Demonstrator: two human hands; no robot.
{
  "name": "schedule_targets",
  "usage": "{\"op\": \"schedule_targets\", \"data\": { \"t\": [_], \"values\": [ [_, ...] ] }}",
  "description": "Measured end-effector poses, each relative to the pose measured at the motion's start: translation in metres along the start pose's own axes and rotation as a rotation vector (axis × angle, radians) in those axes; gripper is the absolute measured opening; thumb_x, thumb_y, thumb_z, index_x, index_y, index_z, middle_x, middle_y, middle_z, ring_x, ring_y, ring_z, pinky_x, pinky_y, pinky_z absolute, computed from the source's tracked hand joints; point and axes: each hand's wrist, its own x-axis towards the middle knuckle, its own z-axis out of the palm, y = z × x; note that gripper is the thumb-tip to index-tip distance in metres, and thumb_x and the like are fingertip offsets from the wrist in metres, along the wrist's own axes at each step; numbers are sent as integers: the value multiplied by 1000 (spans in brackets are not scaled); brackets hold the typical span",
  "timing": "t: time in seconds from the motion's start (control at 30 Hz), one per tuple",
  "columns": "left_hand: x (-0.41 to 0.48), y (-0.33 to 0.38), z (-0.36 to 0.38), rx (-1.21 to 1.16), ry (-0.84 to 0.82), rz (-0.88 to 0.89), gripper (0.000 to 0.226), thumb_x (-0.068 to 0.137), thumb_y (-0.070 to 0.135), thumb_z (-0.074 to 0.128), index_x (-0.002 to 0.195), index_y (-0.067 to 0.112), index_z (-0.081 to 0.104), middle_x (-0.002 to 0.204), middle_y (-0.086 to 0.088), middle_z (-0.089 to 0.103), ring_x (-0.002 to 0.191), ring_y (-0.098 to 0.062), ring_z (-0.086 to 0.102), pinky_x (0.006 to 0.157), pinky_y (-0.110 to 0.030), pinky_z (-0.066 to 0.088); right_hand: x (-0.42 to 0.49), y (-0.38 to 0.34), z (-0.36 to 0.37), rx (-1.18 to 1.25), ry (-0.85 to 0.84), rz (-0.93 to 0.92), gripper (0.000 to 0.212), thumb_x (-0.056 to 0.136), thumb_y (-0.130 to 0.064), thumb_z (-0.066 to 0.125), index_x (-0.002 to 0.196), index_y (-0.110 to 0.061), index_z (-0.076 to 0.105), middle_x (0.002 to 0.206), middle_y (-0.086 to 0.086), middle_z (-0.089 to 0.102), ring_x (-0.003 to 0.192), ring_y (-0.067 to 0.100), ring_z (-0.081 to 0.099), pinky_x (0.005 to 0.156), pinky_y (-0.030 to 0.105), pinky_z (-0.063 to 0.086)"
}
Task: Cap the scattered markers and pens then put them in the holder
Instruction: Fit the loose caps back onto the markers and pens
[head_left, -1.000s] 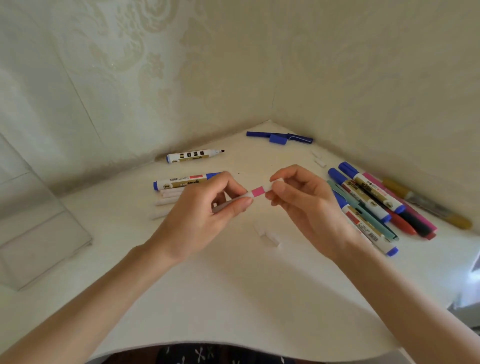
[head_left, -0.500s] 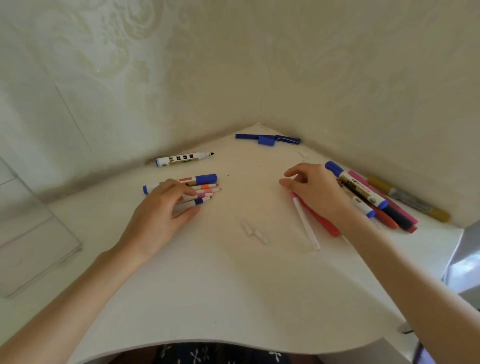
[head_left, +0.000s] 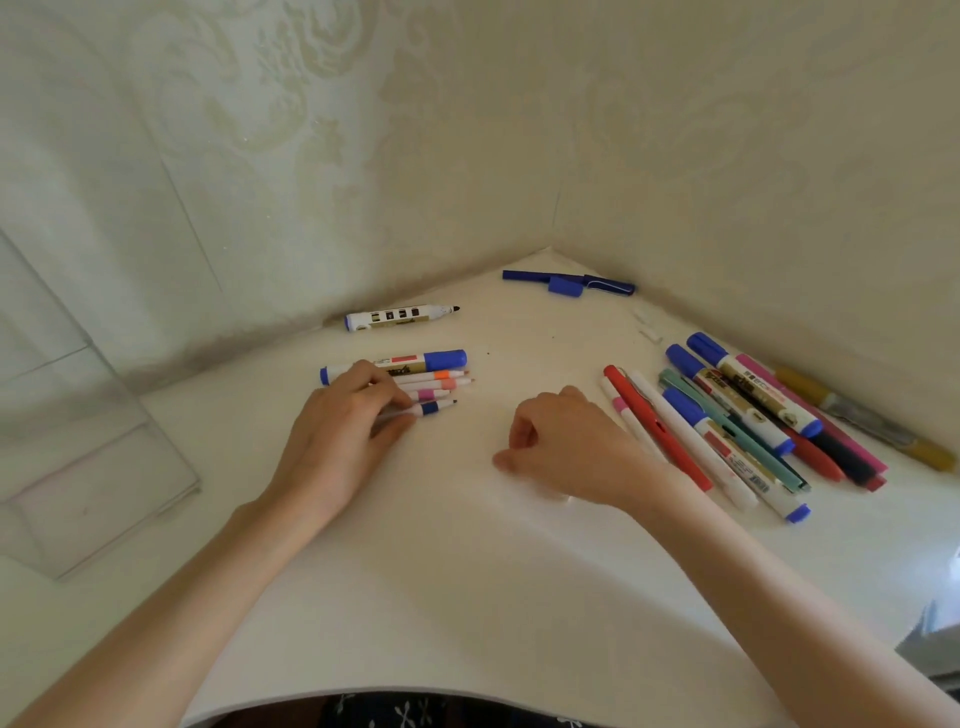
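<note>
My left hand (head_left: 343, 431) rests on a row of thin uncapped pens (head_left: 441, 384) and pinches the nearest one, a blue-banded thin pen (head_left: 431, 408), between thumb and fingers. My right hand (head_left: 566, 447) is curled palm-down on the table's middle, covering the spot where two small white caps lay; I cannot see them. A capped pink-banded pen (head_left: 626, 415) lies beside a red pen (head_left: 654, 426). The clear acrylic holder (head_left: 78, 467) stands at the far left.
An uncapped black marker (head_left: 400, 317) and a blue-capped marker (head_left: 405, 361) lie behind my left hand. A blue pen and loose cap (head_left: 566, 283) sit in the corner. Capped markers (head_left: 753, 415) and a gold one (head_left: 862, 415) are piled right. Small white caps (head_left: 647, 327) lie near the wall.
The hands parted after holding the pink-banded pen together. My right hand laid it by the right pile, then moved over the white caps. My left hand went to the thin pens.
</note>
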Motion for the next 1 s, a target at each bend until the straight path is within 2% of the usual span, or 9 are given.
{"op": "schedule_targets", "data": {
  "t": [0.1, 0.17, 0.23, 0.3, 0.47, 0.6, 0.83, 0.93, 1.0],
  "values": [
    [-1, 4, -2, -51, 54, 32, 13, 88, 22, 59, 94, 12, 63, 97, -1, 63, 86, -23, 63, 68, -31, 45, 8, -4, -1, 335, 93, -37, 15, 86, -35, 60, 85, -20, 59, 87, -3, 61, 83, 11, 55, 70, 24, 45],
    [-2, 10, -3, -161, 94, 17, 19, 90, 32, 52, 99, 16, 58, 95, 12, 65, 88, -18, 64, 70, -34, 49, 11, -6, -3, 647, 192, -72, 15, 88, -30, 60, 85, -15, 62, 79, -1, 68, 74, 11, 59, 69, 28, 48],
    [-3, 16, -3, -285, 116, 32, 21, 89, 41, 45, 100, 24, 52, 86, 29, 60, 82, -8, 62, 71, -34, 52, 11, -6, -5, 973, 227, -92, 12, 91, -22, 56, 88, -11, 61, 75, 2, 70, 70, 12, 60, 65, 28, 46],
    [-4, 20, -3, -346, 158, 83, 20, 89, 41, 41, 100, 27, 49, 86, 28, 56, 77, -1, 57, 69, -33, 51, 8, -5, -4, 1215, 226, -156, 12, 92, -15, 52, 91, -7, 60, 79, 9, 69, 73, 17, 61, 64, 27, 47],
    [-5, 26, -3, -347, 270, 166, 14, 92, 30, 44, 102, 22, 49, 93, 24, 48, 73, -6, 54, 63, -35, 47, 3, -1, 2, 1128, 365, -450, 5, 81, -18, 67, 85, -18, 63, 77, 9, 68, 74, 22, 66, 61, 28, 51],
    [-6, 25, -4, -338, 296, 179, 15, 93, 31, 43, 101, 20, 50, 96, 18, 52, 72, -10, 54, 61, -34, 45, 1, -1, 6, 1051, 445, -508, 11, 78, -13, 70, 84, -20, 65, 80, 0, 66, 74, 21, 66, 60, 26, 52],
    [-4, 23, -3, -343, 294, 165, 15, 92, 31, 43, 101, 20, 51, 97, 25, 49, 79, 4, 52, 64, -23, 44, -1, -2, 2, 1008, 474, -480, 29, 80, 3, 65, 92, -23, 59, 88, 0, 66, 86, 19, 66, 71, 25, 52],
    [-5, 23, -4, -348, 262, 161, 16, 92, 32, 45, 101, 21, 52, 89, 19, 53, 72, -5, 52, 61, -25, 45, -3, -5, -2, 1222, 470, -406, 21, 81, -2, 61, 95, -17, 63, 85, 1, 67, 85, 22, 69, 70, 27, 55],
    [-5, 23, -3, -345, 220, 181, 16, 91, 31, 48, 100, 19, 55, 81, 22, 53, 69, 2, 50, 60, -15, 41, -3, -5, -7, 1372, 456, -260, 16, 82, -8, 58, 94, -16, 67, 83, 0, 69, 84, 19, 68, 71, 26, 55]
  ]
}}
